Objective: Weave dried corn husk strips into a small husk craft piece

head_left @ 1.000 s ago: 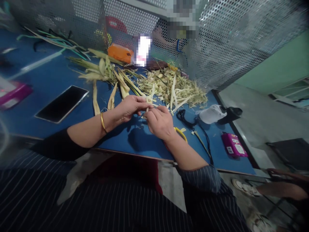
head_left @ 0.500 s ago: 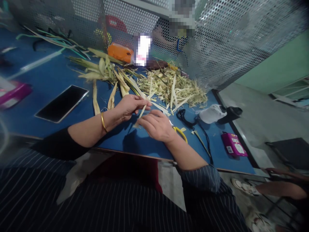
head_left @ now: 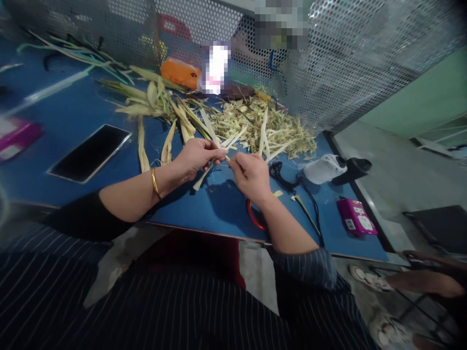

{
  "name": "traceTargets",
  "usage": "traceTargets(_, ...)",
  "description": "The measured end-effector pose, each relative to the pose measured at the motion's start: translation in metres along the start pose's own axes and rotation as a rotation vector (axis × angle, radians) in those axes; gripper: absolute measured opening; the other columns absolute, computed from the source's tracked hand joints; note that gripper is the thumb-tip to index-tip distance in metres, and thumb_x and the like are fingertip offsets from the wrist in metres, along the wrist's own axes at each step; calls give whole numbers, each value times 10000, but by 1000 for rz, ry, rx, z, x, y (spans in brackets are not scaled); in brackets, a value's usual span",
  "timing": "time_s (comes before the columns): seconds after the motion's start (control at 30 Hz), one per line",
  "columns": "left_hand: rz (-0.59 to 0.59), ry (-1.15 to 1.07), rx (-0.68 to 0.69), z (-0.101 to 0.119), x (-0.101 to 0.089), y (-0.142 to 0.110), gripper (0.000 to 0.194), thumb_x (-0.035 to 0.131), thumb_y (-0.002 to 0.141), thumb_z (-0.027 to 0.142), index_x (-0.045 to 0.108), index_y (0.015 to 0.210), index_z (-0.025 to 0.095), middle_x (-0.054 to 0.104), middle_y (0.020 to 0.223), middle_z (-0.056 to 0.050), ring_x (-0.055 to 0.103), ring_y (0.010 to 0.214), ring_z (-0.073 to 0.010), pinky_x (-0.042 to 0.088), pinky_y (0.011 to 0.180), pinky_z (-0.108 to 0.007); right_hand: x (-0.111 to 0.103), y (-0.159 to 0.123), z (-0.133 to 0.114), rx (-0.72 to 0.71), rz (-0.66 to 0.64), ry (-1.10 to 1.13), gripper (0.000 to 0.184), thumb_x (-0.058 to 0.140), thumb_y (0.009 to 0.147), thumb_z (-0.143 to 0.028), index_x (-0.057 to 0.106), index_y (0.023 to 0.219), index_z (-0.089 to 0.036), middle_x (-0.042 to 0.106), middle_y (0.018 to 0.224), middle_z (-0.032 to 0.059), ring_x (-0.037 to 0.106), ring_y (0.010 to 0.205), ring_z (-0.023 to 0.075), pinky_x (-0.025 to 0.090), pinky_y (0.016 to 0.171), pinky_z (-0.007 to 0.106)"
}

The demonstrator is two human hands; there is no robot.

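Note:
My left hand is closed in a pinch on a pale leaf strip that slants down to the blue table. My right hand is closed too, its fingertips meeting the left hand's at the same strip, just above the table. Behind both hands lies a heap of shredded pale strips, and to its left a bundle of longer green and yellow leaves. Under my right wrist lies a pair of scissors with a red and a yellow loop.
A dark phone lies at the left. A black cable, a white and black device and a pink box sit at the right. An orange case stands by the perforated metal screen; a person sits behind it.
My right hand has risen from the table and closed on the strip beside my left hand. The strip now stands steeper. The red scissor loop shows under my wrist.

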State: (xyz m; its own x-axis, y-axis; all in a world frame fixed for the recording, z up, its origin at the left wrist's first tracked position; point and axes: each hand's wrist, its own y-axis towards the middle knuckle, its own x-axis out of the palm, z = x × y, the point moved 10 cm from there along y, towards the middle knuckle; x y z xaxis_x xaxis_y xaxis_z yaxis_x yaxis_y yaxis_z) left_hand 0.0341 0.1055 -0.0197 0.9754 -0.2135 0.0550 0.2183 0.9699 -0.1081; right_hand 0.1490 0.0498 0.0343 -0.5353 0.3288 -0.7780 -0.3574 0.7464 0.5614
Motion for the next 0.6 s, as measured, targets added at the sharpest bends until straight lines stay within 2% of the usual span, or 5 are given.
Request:
traceTargets(0.13,-33,38,-2,2,1,0,198,789,671,267,673,648,109,612,575,-26,461,462,-60,254,384,-197,-10,3,-2,-18,-16,61,303,481,951,-323,562,686,-199,558,624,-11,503,606,128,371,719,296)
traceTargets(0.27,-165,215,9,6,13,-7,176,758,691,256,689,617,112,581,532,-10,433,443,-53,242,395,-201,-36,5,16,123,174,100,274,541,920,-426,679,847,-202,642,828,49,586,805,177,410,777,327)
traceTargets(0.37,-352,310,-2,4,33,-17,124,730,700,216,715,625,119,571,504,3,398,412,-40,266,408,-200,-22,7,25,186,77,272,310,618,856,-486,682,767,-196,616,753,29,565,751,166,423,737,315)
traceTargets(0.43,-418,318,-15,1,41,-22,148,723,721,250,722,636,128,599,530,-10,423,423,-47,281,414,-199,-7,7,29,241,-7,449,357,654,815,-511,639,672,-184,578,680,7,532,687,144,413,681,294)
traceTargets(0.6,-396,276,-12,-2,44,-24,293,720,750,340,688,538,141,594,498,-43,437,421,-67,308,423,-208,5,1,41,411,27,651,380,670,786,-503,569,613,-181,505,614,-30,451,602,106,379,612,268)
